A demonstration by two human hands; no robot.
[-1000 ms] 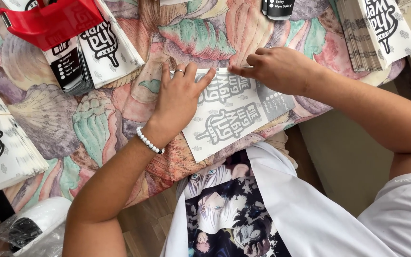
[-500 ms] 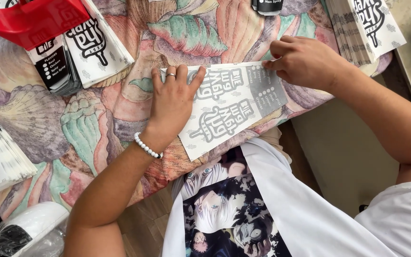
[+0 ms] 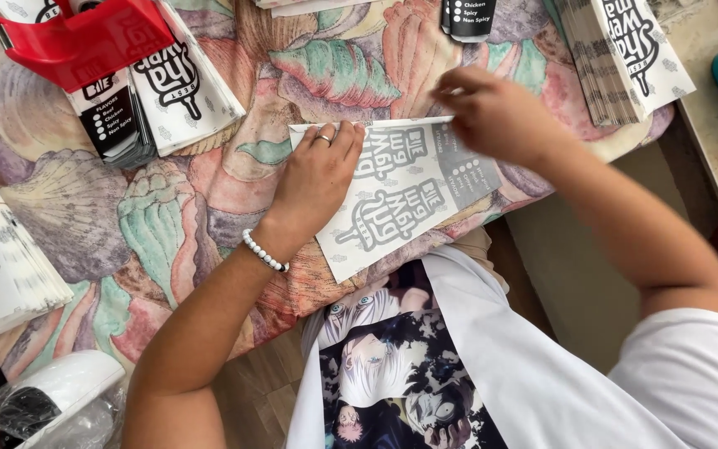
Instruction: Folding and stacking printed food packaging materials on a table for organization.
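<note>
My left hand (image 3: 317,179) lies flat, fingers spread, pressing the printed paper sheet (image 3: 400,195) onto the shell-pattern tablecloth (image 3: 85,224). My right hand (image 3: 496,116) pinches the sheet's edge at 12 o'clock, blurred. Sheet sits dead centre. Red tape dispenser (image 3: 85,41) at 10 o'clock, stack of sheets (image 3: 625,50) at 2.

A white printed paper sheet (image 3: 400,195) lies on the shell-patterned tabletop (image 3: 126,224). The left hand (image 3: 317,179) presses flat on the sheet's left part; the right hand (image 3: 496,116) pinches its upper right edge. A red tape dispenser (image 3: 85,41) sits well left of the sheet.
</note>
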